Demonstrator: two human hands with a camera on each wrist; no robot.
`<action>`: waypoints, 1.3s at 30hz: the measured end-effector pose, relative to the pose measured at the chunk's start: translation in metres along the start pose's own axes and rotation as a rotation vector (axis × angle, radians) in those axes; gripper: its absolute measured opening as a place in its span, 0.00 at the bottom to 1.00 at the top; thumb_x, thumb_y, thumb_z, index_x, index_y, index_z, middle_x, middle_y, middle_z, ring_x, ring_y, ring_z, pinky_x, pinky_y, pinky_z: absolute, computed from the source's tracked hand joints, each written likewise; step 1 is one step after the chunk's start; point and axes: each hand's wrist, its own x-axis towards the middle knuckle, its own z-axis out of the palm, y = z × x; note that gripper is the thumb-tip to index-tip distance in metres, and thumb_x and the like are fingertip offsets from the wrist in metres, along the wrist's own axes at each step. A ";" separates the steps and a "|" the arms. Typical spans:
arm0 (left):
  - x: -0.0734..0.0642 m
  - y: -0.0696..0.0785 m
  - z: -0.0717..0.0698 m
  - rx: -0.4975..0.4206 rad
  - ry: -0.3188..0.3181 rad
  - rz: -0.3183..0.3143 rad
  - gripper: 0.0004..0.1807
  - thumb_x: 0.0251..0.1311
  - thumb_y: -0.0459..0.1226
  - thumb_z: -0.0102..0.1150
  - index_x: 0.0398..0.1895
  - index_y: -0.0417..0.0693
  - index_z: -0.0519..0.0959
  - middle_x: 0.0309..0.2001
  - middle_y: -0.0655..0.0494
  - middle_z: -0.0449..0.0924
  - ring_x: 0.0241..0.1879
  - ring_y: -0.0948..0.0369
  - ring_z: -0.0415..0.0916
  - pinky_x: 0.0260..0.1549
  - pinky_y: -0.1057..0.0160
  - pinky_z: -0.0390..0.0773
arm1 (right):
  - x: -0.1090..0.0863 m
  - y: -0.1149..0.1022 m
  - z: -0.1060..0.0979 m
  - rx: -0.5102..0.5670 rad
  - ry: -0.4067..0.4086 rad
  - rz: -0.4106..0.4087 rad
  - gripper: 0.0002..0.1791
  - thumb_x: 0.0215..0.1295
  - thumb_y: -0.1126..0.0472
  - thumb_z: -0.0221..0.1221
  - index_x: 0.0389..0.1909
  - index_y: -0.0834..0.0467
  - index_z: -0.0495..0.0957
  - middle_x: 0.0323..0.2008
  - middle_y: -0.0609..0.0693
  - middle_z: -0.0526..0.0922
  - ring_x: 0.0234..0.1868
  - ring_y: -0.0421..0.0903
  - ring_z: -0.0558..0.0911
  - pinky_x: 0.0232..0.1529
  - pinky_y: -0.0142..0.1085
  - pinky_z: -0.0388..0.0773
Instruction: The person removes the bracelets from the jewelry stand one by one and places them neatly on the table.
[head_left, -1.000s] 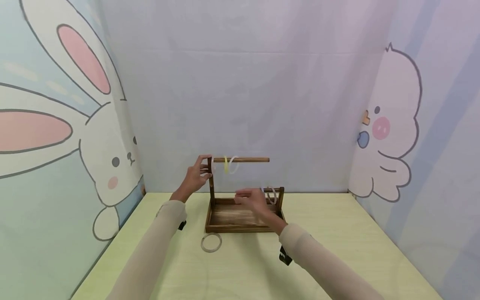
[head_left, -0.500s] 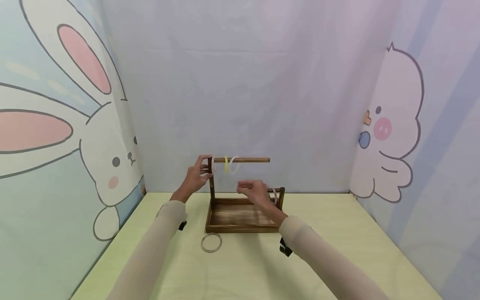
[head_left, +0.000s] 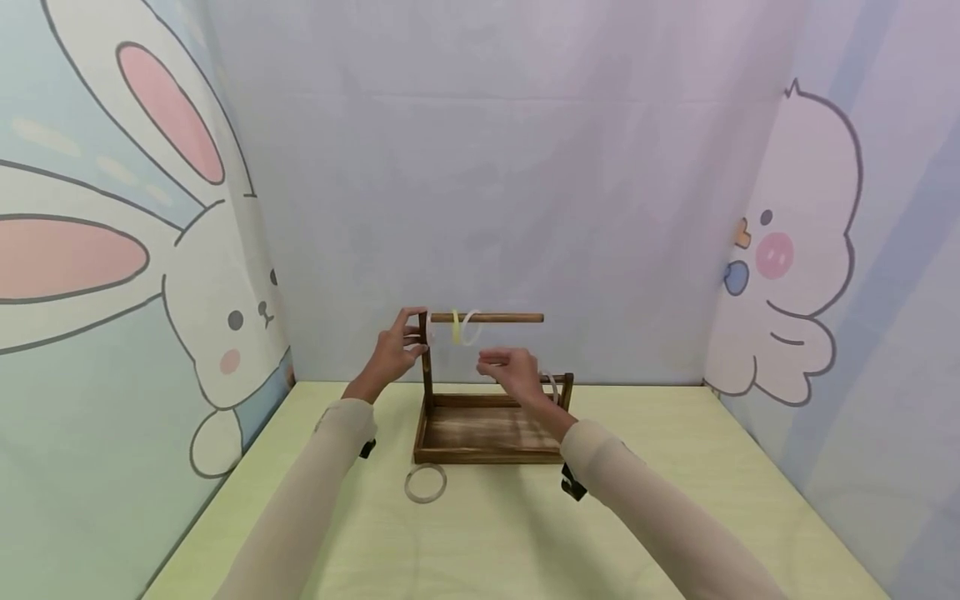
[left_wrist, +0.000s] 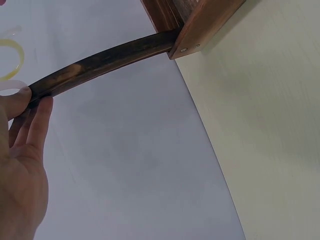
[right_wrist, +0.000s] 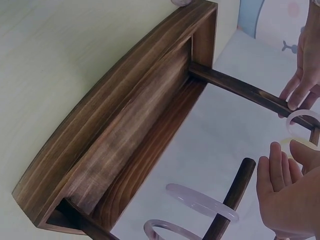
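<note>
A dark wooden bangle stand has a shallow tray (head_left: 487, 456), a long upper rod (head_left: 517, 317) and a short lower rod (right_wrist: 240, 182). My left hand (head_left: 390, 352) grips the top of its left post (left_wrist: 105, 62) between thumb and fingers. Near that post a pale pinkish bangle (right_wrist: 289, 122) hangs, then a yellow bangle (head_left: 456, 329) and a whitish bangle (head_left: 466, 327) farther along the upper rod. Two pale bangles (right_wrist: 192, 196) hang on the lower rod. Over the tray, below the upper rod, my right hand (head_left: 514, 373) holds nothing visible, its fingers extended.
A loose pale bangle (head_left: 426, 502) lies flat on the light table (head_left: 480, 542), just in front of the tray's left corner. Behind the stand hangs a plain pale curtain (head_left: 510, 208). Cartoon-printed panels flank both sides.
My right hand has risen slightly, away from the lower rod and towards the upper one. My left hand keeps its hold on the post, and the hanging bangles look unchanged.
</note>
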 end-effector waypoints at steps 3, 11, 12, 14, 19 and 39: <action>0.001 -0.001 0.000 0.002 0.001 0.000 0.42 0.65 0.22 0.65 0.76 0.61 0.61 0.58 0.32 0.81 0.59 0.41 0.82 0.55 0.43 0.83 | 0.005 -0.002 0.001 -0.014 0.002 -0.001 0.13 0.68 0.61 0.70 0.51 0.61 0.88 0.44 0.55 0.91 0.42 0.50 0.91 0.36 0.40 0.88; 0.000 -0.003 -0.002 0.003 0.002 0.005 0.42 0.65 0.22 0.64 0.76 0.60 0.60 0.59 0.31 0.80 0.58 0.41 0.82 0.54 0.43 0.84 | 0.016 -0.008 0.008 -0.036 0.020 -0.050 0.14 0.68 0.63 0.70 0.52 0.62 0.88 0.45 0.57 0.91 0.45 0.52 0.90 0.46 0.45 0.88; 0.000 -0.003 -0.002 0.005 0.003 0.005 0.42 0.65 0.22 0.64 0.76 0.60 0.61 0.59 0.32 0.81 0.58 0.41 0.82 0.54 0.43 0.84 | 0.017 -0.009 0.008 -0.036 0.025 -0.058 0.14 0.68 0.63 0.70 0.52 0.62 0.88 0.45 0.57 0.91 0.45 0.52 0.90 0.47 0.46 0.88; -0.001 -0.004 -0.002 0.003 0.003 0.002 0.42 0.65 0.22 0.64 0.76 0.60 0.61 0.59 0.32 0.81 0.59 0.41 0.82 0.54 0.44 0.84 | 0.018 -0.010 0.010 -0.034 0.037 -0.063 0.14 0.67 0.63 0.70 0.51 0.62 0.88 0.44 0.57 0.91 0.44 0.53 0.90 0.47 0.47 0.88; -0.003 -0.006 0.000 -0.002 -0.002 -0.010 0.42 0.66 0.22 0.64 0.76 0.61 0.61 0.59 0.30 0.80 0.60 0.41 0.81 0.55 0.43 0.83 | 0.022 -0.011 0.014 -0.027 0.057 -0.067 0.15 0.66 0.63 0.71 0.52 0.63 0.87 0.45 0.58 0.90 0.44 0.54 0.90 0.48 0.47 0.88; 0.000 -0.005 0.001 -0.019 0.004 0.008 0.42 0.66 0.21 0.63 0.76 0.61 0.61 0.59 0.30 0.80 0.60 0.41 0.81 0.54 0.44 0.84 | 0.035 -0.018 0.022 -0.030 0.100 -0.064 0.17 0.67 0.66 0.70 0.55 0.64 0.86 0.48 0.59 0.89 0.48 0.55 0.89 0.49 0.49 0.87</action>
